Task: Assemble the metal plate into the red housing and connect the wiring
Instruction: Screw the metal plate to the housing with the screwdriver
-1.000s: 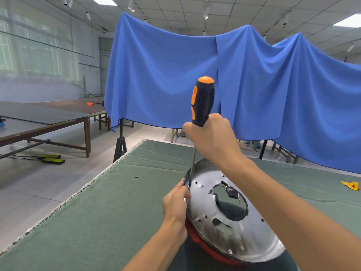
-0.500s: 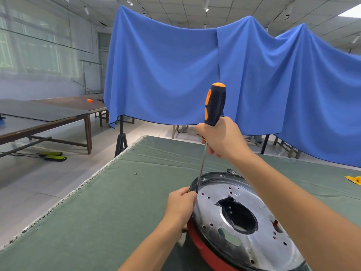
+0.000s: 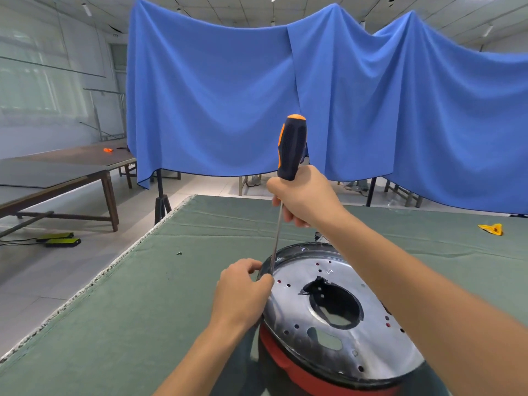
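A shiny round metal plate (image 3: 368, 342) with a large centre hole and several small holes sits on top of the red housing (image 3: 288, 364) on the green table. My right hand (image 3: 307, 195) grips a black and orange screwdriver (image 3: 291, 147) held upright, its thin shaft running down to the plate's left rim. My left hand (image 3: 243, 292) pinches at that rim where the screwdriver tip meets it; the tip and anything between the fingers are hidden. No wiring is clearly visible.
The green cloth-covered table (image 3: 143, 310) has a tiny dark screw (image 3: 179, 252) lying left of the plate and a yellow object (image 3: 491, 228) at far right. A blue drape (image 3: 285, 95) hangs behind. Wooden tables (image 3: 57, 178) stand to the left across the floor.
The plate has settled flatter onto the red housing. My right hand and the screwdriver shifted slightly right, staying upright at the left rim. My left hand remains at the rim.
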Motion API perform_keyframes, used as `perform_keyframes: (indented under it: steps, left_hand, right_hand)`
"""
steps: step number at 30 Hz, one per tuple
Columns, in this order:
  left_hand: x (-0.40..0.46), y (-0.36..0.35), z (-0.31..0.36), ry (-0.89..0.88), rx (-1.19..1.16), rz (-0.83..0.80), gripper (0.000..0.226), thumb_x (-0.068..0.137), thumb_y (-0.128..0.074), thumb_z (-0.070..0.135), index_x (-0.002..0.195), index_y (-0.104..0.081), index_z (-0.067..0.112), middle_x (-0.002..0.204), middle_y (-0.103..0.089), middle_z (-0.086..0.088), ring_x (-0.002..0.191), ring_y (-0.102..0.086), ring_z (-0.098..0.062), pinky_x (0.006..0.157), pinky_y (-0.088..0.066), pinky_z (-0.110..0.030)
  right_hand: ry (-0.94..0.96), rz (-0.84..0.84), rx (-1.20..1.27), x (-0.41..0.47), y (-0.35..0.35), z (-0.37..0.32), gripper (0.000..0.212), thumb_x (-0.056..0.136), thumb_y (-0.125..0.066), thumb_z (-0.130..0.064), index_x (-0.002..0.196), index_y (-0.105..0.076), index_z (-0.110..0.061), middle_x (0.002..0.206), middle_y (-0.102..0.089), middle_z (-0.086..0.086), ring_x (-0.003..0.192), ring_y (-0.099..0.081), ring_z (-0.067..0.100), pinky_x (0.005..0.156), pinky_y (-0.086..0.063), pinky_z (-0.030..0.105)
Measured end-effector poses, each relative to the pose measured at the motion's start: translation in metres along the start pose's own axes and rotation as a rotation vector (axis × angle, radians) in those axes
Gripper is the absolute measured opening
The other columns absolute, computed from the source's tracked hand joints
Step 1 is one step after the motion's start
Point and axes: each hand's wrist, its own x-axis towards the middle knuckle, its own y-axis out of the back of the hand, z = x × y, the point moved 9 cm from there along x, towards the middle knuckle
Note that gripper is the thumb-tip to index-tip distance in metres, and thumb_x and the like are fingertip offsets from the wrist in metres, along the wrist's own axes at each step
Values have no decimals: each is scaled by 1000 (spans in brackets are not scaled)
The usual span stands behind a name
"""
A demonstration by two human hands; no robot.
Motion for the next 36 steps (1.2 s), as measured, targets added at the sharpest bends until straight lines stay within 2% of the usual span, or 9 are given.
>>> perform_keyframes:
  steps: [3,6,9,11,14,18,25,31,36]
  left_hand:
    - [0,10,12,-183,20,125,29,78,-69,17,106,-66,23,104,-60,19,106,-50,-1,86,-34,-9]
    - [0,10,25,-272,-71,104,25,77,-76,17,97,-67,28,92,-65,19,91,-55,5,79,-36,-2]
    - [7,2,23,-189,-251,33,19,76,-76,8,71,-69,25,63,-68,7,58,-56,-3,63,-45,-18]
    - [10,1,23,-176,-294,6,28,79,-73,4,61,-71,26,60,-69,-1,55,-57,-8,62,-49,-29]
    - [11,1,24,-157,-327,-39,42,82,-71,5,58,-72,39,67,-72,-6,62,-61,-16,73,-55,-42]
    - [12,0,26,-149,-300,-94,36,85,-68,6,67,-70,37,76,-72,-18,66,-56,-19,75,-52,-53]
    - [6,-2,22,-142,-301,-129,27,87,-67,8,80,-69,34,85,-74,-13,71,-61,-18,73,-55,-44]
    - [2,-1,21,-202,-224,-59,45,84,-59,-3,86,-67,41,96,-71,16,91,-65,3,82,-50,-14]
    - [2,-6,13,-152,-302,-83,37,81,-52,1,77,-72,33,91,-73,18,88,-67,-13,77,-56,-28]
  right_hand:
    - [24,23,-12,-1,0,0,22,76,-50,-23,63,-59,-7,34,-53,0,26,-44,14,40,-34,19]
    - [44,43,-75,-2,-1,-2,30,79,-53,-35,62,-59,-10,35,-55,-2,27,-49,13,46,-41,23]
    - [52,94,-218,-3,0,-7,44,78,-51,-58,61,-58,-18,42,-59,-4,44,-59,10,52,-40,25]
    - [65,127,-264,-2,4,-9,50,76,-51,-65,59,-53,-18,54,-61,-7,58,-58,13,53,-37,27]
    - [97,-11,64,1,2,-12,37,81,-59,-44,69,-53,-10,66,-58,1,60,-50,14,58,-41,29]
    - [141,-115,256,2,-2,-19,11,86,-60,-16,85,-58,-6,88,-72,10,72,-66,17,71,-56,36]
    - [304,47,14,-2,6,-34,32,79,-73,-29,69,-54,-5,72,-69,13,72,-66,29,71,-55,47]
    - [281,246,-194,-8,20,-30,45,74,-73,-47,59,-38,-21,55,-57,-4,59,-58,16,50,-41,26]
    - [201,133,-2,-5,13,-16,41,80,-70,-43,69,-51,-8,57,-55,0,45,-45,13,47,-42,30]
